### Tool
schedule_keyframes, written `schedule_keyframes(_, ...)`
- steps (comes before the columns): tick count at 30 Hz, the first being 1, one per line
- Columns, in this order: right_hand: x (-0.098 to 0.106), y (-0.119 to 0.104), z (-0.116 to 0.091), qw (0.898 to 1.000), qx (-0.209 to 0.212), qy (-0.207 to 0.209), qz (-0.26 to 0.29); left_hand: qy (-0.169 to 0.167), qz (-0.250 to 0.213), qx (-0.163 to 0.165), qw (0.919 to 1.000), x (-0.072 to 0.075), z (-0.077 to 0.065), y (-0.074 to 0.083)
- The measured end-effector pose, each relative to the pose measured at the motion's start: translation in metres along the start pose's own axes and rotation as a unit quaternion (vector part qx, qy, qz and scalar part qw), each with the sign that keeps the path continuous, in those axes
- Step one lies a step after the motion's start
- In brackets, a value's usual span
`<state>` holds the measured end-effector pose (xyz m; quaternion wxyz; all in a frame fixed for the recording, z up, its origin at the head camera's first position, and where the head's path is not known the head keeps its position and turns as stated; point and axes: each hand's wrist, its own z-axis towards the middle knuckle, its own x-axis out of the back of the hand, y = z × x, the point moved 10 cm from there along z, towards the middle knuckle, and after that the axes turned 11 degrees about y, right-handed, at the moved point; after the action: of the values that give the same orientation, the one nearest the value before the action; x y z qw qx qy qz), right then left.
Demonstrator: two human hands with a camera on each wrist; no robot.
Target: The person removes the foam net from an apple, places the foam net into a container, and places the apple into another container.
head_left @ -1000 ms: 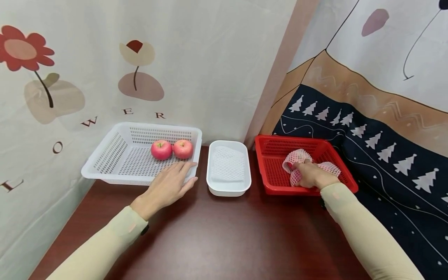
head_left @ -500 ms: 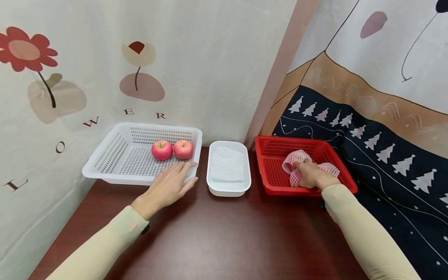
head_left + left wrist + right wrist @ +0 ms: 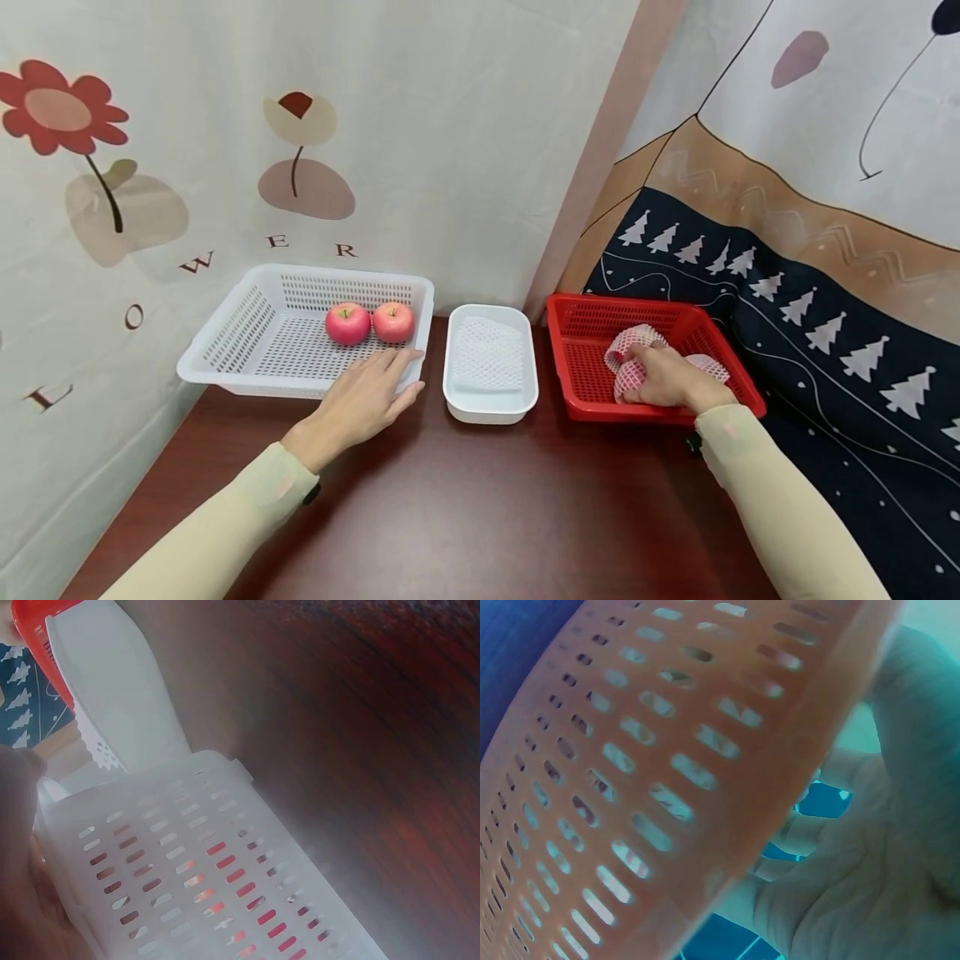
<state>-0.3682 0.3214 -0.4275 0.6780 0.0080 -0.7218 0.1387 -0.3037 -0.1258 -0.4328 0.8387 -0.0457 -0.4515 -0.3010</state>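
Note:
My right hand reaches into the red basket, its thumb and fingers gripping a white foam fruit net. Another foam net lies at the fingertips, and a further one shows behind the hand. The right wrist view has the basket's slotted wall in front of the palm. Over the near right rim of the white basket, my left hand rests with its fingers extended. Two red apples, one darker and one lighter, sit together inside that basket.
Between the baskets stands a small white tray with a flat white foam net in it. All three containers stand on a dark reddish-brown table. A patterned curtain hangs close behind them.
The foam net under my right hand has shifted slightly left, with the thumb and fingers a little farther apart. My left hand and the apples stay put. The head view has tilted very slightly.

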Motion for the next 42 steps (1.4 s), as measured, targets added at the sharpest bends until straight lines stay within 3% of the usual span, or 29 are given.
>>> schedule_keyframes(19,0.024,-0.016,-0.012,0.995,-0.004,0.09,0.052,0.003,0.0,-0.003,1.0,0.002,0.0,0.0)
schedule_keyframes(32,0.039,-0.036,-0.024,0.981,0.009,0.167,0.104,0.008,-0.001,0.001,1.0,0.003,0.0,0.002)
schedule_keyframes(42,0.049,-0.061,-0.035,0.963,0.032,0.228,0.139,-0.003,-0.001,0.012,0.9999,0.0,0.001,0.0)
